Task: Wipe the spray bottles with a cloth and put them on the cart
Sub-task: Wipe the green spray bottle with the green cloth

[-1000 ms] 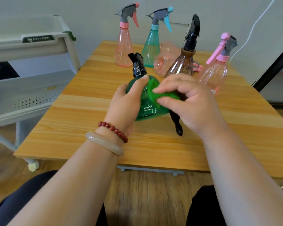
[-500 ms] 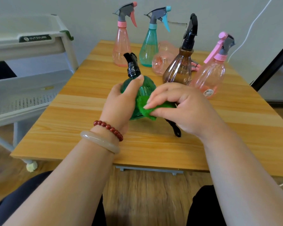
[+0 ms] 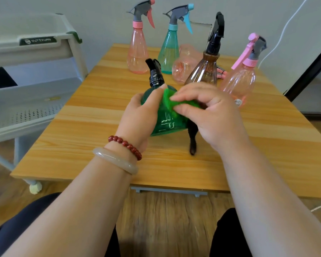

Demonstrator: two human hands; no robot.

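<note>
Held tilted low over the light wooden table (image 3: 82,138): dark green translucent plastic spray bottle (image 3: 167,122), clamped in the curled fingers of the left hand (image 3: 139,117). Pinched in the right hand (image 3: 215,115) and pressed on the shoulder: bright green fuzzy cloth (image 3: 170,98). Rub firmly, turning the body to reach every side. Counted: six spray bottles, one cloth, one white plastic cart (image 3: 35,52) at left.

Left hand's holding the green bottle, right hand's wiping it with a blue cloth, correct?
Not quite: the cloth is green, not blue, as the head view shows. The rest stands: the left hand holds the green bottle and the right hand wipes it with that cloth.
</note>
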